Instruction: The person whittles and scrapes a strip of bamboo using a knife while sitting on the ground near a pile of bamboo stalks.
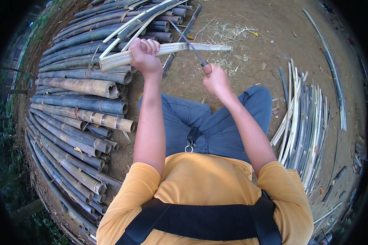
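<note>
My left hand (145, 55) is closed around a pale split bamboo strip (171, 48), held up level in front of me with its pale inner face showing. In my right hand (215, 79) is a knife (194, 50), its wooden handle in my fist and its long, thin dark blade slanting up to the left. The blade crosses the strip right of my left hand; I cannot tell whether its edge is in the bamboo. Beneath, several pale curled shavings (229, 36) lie on the dirt ground.
A big stack of bamboo poles (90, 107) fills the left side, with split lengths (137, 25) across its top. To my right lies a bundle of thin bamboo strips (304, 126). Farther right, long strips (330, 61) rest on the ground. My bent legs (233, 118) are below my hands.
</note>
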